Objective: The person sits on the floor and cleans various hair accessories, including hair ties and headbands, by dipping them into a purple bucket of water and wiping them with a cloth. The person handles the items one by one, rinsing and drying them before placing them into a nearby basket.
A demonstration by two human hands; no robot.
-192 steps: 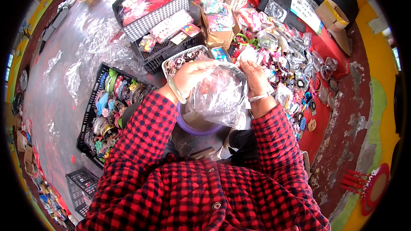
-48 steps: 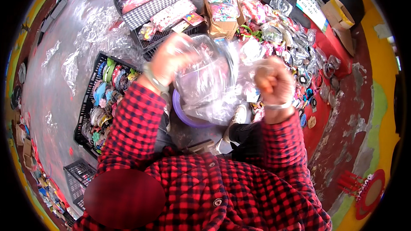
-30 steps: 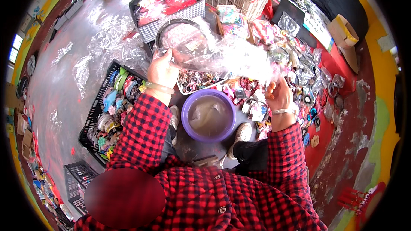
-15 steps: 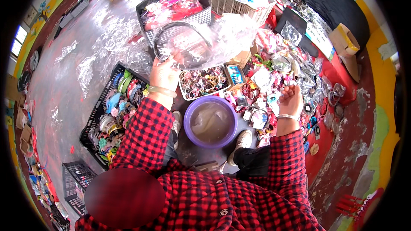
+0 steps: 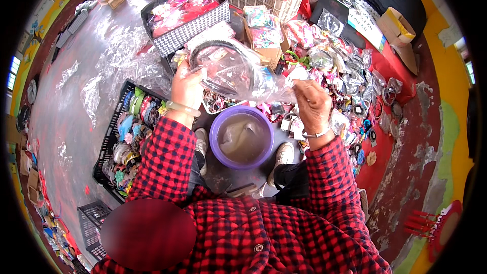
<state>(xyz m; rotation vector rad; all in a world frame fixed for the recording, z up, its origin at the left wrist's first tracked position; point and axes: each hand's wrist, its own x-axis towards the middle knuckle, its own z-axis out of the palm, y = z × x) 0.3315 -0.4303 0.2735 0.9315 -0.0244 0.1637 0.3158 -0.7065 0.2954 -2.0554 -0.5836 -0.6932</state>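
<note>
In front of me I stretch a clear plastic bag [image 5: 276,90] holding what looks like a black headband [image 5: 249,63]. My left hand [image 5: 186,87] is closed on the bag's left end, thumb on top, beside the dark hoop. My right hand [image 5: 312,102] pinches the bag's loose right end between thumb and fingers. Just below sits a purple basin [image 5: 213,144] of murky water, with a pale, soft-looking thing in it that I cannot make out. A tray of small hair accessories is partly hidden beneath the bag.
At left stands a black crate [image 5: 105,155] of colourful headbands. Farther off are a checkered bin [image 5: 195,31] of red packets, a beige crate [image 5: 261,0] and a cardboard box [image 5: 271,53] of packets. A pile of bagged accessories [image 5: 350,86] spreads at right.
My right hand has moved left and up and now grips the bag's loose end. The bag, raised and loose before, is lower and drawn out between both hands.
</note>
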